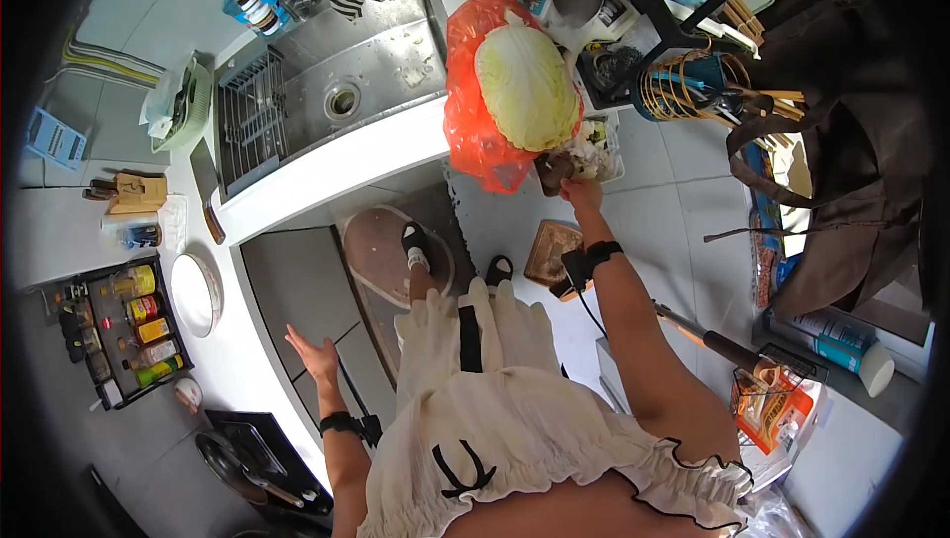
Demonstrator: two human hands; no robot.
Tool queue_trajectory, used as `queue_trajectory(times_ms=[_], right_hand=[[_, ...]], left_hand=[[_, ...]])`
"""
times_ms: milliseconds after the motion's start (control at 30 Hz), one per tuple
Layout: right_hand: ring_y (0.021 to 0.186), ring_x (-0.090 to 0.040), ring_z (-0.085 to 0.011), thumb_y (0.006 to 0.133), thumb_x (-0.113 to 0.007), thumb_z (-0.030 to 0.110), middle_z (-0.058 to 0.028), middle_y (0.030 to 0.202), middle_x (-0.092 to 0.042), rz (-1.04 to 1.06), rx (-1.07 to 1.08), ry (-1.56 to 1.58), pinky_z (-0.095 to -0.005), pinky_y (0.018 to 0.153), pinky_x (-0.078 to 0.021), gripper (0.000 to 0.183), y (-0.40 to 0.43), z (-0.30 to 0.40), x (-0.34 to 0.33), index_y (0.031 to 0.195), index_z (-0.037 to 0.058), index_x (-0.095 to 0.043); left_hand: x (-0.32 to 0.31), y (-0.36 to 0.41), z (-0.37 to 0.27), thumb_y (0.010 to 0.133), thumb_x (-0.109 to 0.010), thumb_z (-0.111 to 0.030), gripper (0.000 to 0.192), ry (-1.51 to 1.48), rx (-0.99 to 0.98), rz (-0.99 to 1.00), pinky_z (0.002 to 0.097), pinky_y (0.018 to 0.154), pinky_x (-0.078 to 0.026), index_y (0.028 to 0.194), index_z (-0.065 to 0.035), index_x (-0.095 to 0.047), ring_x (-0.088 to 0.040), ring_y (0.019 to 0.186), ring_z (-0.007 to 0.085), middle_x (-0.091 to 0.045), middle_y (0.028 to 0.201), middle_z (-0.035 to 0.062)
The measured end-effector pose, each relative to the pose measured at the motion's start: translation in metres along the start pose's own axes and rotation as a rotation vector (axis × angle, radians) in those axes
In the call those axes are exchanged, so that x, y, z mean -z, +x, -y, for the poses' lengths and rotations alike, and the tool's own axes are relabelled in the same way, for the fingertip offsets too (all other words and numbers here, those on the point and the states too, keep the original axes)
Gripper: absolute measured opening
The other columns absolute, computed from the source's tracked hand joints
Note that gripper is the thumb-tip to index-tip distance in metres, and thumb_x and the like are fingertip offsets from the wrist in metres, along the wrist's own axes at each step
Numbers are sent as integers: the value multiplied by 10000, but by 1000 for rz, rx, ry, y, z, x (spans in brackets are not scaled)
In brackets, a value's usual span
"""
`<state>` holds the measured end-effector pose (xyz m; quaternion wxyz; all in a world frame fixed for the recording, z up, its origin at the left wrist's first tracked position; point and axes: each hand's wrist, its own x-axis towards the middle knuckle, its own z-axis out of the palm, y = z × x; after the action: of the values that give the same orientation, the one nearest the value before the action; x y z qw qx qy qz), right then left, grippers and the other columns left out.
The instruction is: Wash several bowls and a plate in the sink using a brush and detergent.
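My right hand (581, 195) is closed around the near edge of a dark brown item (553, 173), perhaps a lid or a small tray; its exact kind I cannot tell. Just beyond it a pale napa cabbage (525, 85) rests on a red plastic bag (475, 115) at the counter's end beside the sink. A clear container of food scraps (613, 148) is right next to the hand. My left hand (315, 352) is held out at the left, fingers spread, with nothing in it, near the grey cabinet fronts.
A steel sink (401, 26) with a dish rack (256, 115) lies ahead. A knife (214, 222) is on the counter edge, near a white bowl (197, 295). Bottles in a black rack (133, 330) and a frying pan (230, 467) are at left. A brown box (553, 252) sits on the floor.
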<state>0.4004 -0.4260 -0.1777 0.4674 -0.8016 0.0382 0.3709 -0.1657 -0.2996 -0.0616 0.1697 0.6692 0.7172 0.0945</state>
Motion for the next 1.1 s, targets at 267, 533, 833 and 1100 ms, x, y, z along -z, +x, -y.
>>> queue_trajectory(times_ms=[267,533,833,1100], right_hand=[[538,-528,-136,774,-621,239,-40,542,-542,52,76,-619,-273,483,-397,251,32,-28,8,631,42,-559],[443,-475,-132,744,-632,92,-57,555,-547,-132,115,93,-265,384,-342,173,23,-13,1,614,4,-560],[551,-520,-150,745,-639,138,-45,637,-536,-269,300,489,-250,466,-400,157,53,-23,17,699,43,-523],[399,-420,-104,779,-608,141,-36,564,-509,-214,281,-69,-235,323,-274,177,77,-66,42,644,82,-509]], left_hand=[[-4,2,-5,671,-614,-22,840,-35,27,25,383,999,-289,1352,-50,-122,-236,1238,416,-120,1362,297],[-5,3,1,671,-617,-28,845,-32,49,32,383,1001,-288,1354,-60,-120,-233,1242,409,-106,1366,293],[-5,5,0,677,-612,-32,842,-21,50,43,385,1003,-286,1355,-67,-114,-214,1251,404,-103,1370,285],[-10,7,-10,676,-611,-22,846,-37,5,50,384,995,-306,1357,-73,-112,-241,1239,405,-106,1373,277]])
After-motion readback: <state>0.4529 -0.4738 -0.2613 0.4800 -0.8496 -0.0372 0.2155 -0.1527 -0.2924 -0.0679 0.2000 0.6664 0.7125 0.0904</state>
